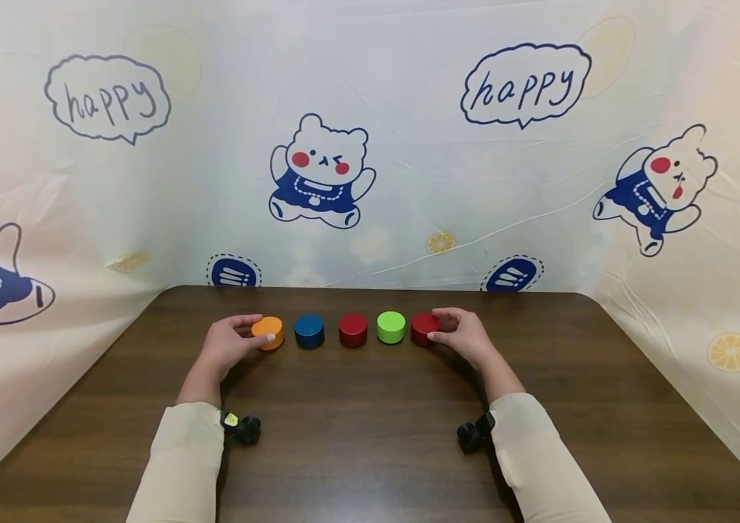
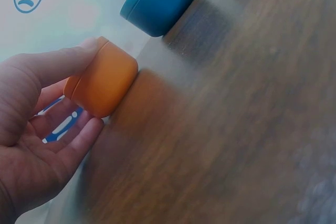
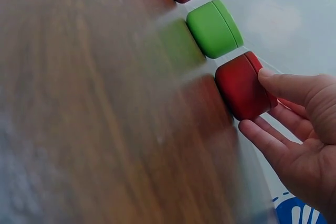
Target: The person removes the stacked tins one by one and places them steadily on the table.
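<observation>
Several small round lidded jars stand in a row across the far part of the table. At the left end, my left hand (image 1: 229,343) holds the orange jar (image 1: 268,333), thumb on its near side and fingers behind. The blue jar (image 1: 309,332) is next to it, then a red jar (image 1: 353,330) in the middle and a light green jar (image 1: 391,327). My right hand (image 1: 469,337) grips another red jar (image 1: 423,330) at the right end. In the right wrist view the thumb presses near the lid seam of that red jar (image 3: 244,87).
The brown wooden table (image 1: 356,436) reflects the jars in the wrist views. Behind it and along both sides hangs a pale cloth (image 1: 409,181) printed with bears and lettering. A small black camera is strapped to each wrist, below the cream sleeves' (image 1: 176,465) cuffs.
</observation>
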`<action>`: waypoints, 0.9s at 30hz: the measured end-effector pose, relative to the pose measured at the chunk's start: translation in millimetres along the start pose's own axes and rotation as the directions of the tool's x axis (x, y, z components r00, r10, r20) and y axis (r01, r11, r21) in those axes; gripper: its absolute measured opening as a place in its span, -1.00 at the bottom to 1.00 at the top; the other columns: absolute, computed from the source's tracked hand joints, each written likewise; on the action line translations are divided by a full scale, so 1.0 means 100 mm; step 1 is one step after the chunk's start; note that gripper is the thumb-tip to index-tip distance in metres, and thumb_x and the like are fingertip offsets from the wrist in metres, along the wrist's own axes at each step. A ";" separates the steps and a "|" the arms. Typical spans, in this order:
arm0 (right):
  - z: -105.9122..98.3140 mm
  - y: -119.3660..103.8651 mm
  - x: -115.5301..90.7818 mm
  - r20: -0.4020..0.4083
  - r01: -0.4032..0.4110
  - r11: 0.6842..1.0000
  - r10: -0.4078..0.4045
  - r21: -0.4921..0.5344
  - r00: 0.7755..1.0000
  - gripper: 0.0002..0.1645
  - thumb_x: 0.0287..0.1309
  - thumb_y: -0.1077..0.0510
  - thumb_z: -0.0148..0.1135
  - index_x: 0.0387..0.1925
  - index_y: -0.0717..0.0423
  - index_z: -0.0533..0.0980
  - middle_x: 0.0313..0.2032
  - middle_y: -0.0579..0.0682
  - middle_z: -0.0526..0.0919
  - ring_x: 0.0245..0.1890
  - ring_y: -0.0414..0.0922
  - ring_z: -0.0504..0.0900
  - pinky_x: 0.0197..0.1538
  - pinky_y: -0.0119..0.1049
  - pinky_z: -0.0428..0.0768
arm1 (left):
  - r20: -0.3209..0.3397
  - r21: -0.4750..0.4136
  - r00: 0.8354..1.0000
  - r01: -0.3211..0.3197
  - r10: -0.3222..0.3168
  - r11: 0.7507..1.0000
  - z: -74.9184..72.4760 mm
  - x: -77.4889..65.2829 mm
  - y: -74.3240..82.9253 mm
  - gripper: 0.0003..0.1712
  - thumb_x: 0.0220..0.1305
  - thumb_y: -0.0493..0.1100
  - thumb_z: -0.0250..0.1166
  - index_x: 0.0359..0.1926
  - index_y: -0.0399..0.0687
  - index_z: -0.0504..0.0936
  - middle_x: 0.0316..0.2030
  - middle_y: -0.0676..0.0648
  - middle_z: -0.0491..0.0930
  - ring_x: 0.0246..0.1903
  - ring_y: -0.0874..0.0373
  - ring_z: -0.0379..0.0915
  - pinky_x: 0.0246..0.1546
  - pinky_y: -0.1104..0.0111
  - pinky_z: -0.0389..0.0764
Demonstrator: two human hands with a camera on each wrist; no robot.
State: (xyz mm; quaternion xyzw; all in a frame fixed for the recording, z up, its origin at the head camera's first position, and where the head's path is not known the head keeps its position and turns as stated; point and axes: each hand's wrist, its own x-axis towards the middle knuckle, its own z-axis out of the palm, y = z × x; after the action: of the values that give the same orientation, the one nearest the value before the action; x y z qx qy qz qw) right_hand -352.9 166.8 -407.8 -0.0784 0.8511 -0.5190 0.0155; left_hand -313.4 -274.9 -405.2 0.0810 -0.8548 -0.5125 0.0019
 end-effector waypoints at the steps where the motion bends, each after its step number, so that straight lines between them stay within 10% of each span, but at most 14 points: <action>1: 0.00 0.00 0.00 -0.001 -0.002 1.000 0.002 -0.001 1.000 -0.39 0.08 0.28 0.42 0.20 0.17 0.49 0.12 0.21 0.57 0.06 0.09 0.58 0.10 -0.07 0.57 | 0.000 0.000 1.000 0.000 0.000 1.000 0.00 0.00 0.00 -0.21 0.15 0.01 0.45 0.33 -0.16 0.40 0.28 -0.32 0.32 0.19 -0.21 0.30 0.25 0.06 0.37; 27: -0.06 0.03 -0.06 -0.015 0.018 0.999 -0.019 -0.046 1.000 -0.40 0.09 0.24 0.42 0.20 0.19 0.48 0.12 0.21 0.57 0.07 0.10 0.57 0.08 -0.04 0.58 | 0.012 -0.061 1.000 -0.011 0.012 0.998 0.01 0.00 0.00 -0.19 0.15 0.00 0.45 0.34 -0.21 0.37 0.29 -0.32 0.31 0.20 -0.20 0.28 0.27 0.06 0.35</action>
State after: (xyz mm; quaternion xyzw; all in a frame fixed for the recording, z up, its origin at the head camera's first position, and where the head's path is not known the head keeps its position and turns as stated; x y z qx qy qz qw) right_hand -348.4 173.9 -408.3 -0.0825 0.8620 -0.5002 0.0023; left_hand -313.9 -273.6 -405.5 0.0728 -0.8394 -0.5386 0.0022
